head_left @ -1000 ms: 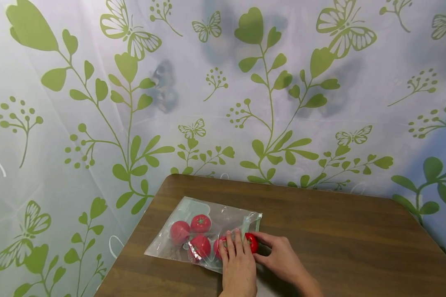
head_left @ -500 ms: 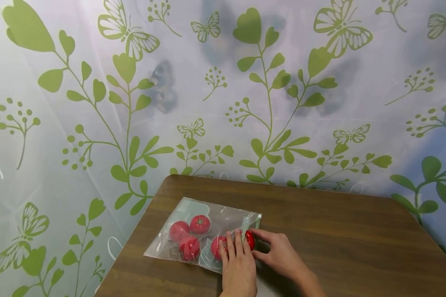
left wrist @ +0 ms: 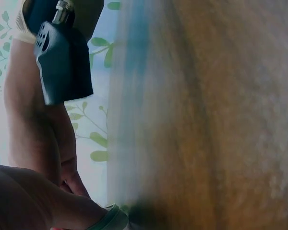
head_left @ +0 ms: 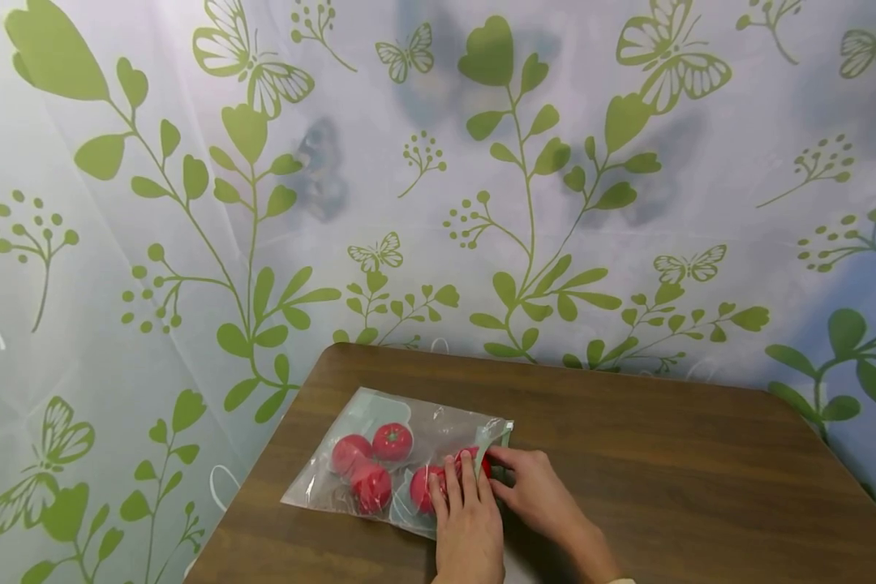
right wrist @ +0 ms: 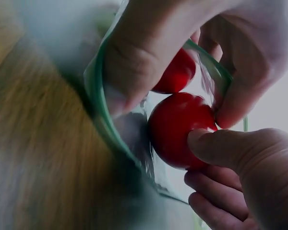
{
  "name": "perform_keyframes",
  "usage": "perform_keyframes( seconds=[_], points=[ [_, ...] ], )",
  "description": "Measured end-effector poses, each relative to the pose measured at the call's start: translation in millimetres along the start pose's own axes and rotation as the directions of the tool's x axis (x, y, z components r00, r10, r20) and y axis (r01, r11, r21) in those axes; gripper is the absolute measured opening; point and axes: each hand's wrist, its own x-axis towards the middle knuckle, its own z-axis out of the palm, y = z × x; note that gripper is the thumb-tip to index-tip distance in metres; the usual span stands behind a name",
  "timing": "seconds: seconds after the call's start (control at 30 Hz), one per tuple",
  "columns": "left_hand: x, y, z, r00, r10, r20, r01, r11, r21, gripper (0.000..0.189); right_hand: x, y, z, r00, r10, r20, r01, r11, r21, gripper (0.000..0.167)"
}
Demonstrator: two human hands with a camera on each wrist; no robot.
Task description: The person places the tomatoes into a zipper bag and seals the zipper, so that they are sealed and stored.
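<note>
A clear zip bag (head_left: 438, 422) with a green-edged mouth lies at the left of the table, several red tomatoes (head_left: 392, 441) inside it. My left hand (head_left: 470, 519) holds the bag at its mouth, fingers laid over the top film. In the right wrist view, the left thumb (right wrist: 134, 72) is hooked inside the green rim, spreading it. My right hand (head_left: 543, 491) grips a tomato (right wrist: 177, 132) between thumb and fingers within the mouth. Another tomato (right wrist: 177, 72) sits just behind that one. The left fingers partly hide the tomatoes beneath them in the head view.
The brown wooden table (head_left: 672, 454) has a rounded far edge. Behind it hangs a pale curtain (head_left: 423, 211) printed with green leaves and butterflies. A dark wrist-mounted device (left wrist: 65, 62) shows on the other arm in the left wrist view.
My right hand has pushed its tomato leftward, deeper into the bag's mouth. The tomatoes inside have shifted slightly left. My left hand has stayed nearly still.
</note>
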Motion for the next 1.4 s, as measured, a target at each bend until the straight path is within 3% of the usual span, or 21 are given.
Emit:
perform_keyframes(
  seconds=[0.2, 0.43, 0.77, 1.13, 1.4],
  points=[
    [-0.6, 2.0, 1.6, 0.999, 0.013, -0.046, -0.013, 1.000, 0.015, 0.102, 9.1, 0.2, 8.1, 0.999, -0.022, -0.031, 0.023, 1.000, 0.018, 0.022],
    [0.8, 3.6, 2.6, 0.999, 0.010, -0.048, -0.011, 1.000, -0.001, 0.108, 14.6, 7.3, 22.3, 0.998, 0.053, -0.034, -0.051, 0.996, 0.072, 0.017],
    [1.5, 3.7, 3.3, 0.991, 0.013, -0.134, -0.017, 0.999, -0.029, 0.108, 19.8, 14.3, 36.4, 0.997, 0.074, -0.018, -0.070, 0.981, 0.178, 0.016],
    [5.9, 6.0, 4.0, 1.000, 0.002, -0.031, -0.004, 0.998, -0.056, 0.112, 2.9, 21.3, 18.3, 1.000, -0.007, 0.010, 0.005, 0.986, 0.164, 0.020],
    [5.8, 6.5, 0.6, 0.998, 0.033, 0.046, -0.029, 0.996, -0.089, 0.097, -19.9, 19.0, -4.7, 0.995, 0.104, 0.002, -0.103, 0.988, 0.118, 0.036]
  ],
)
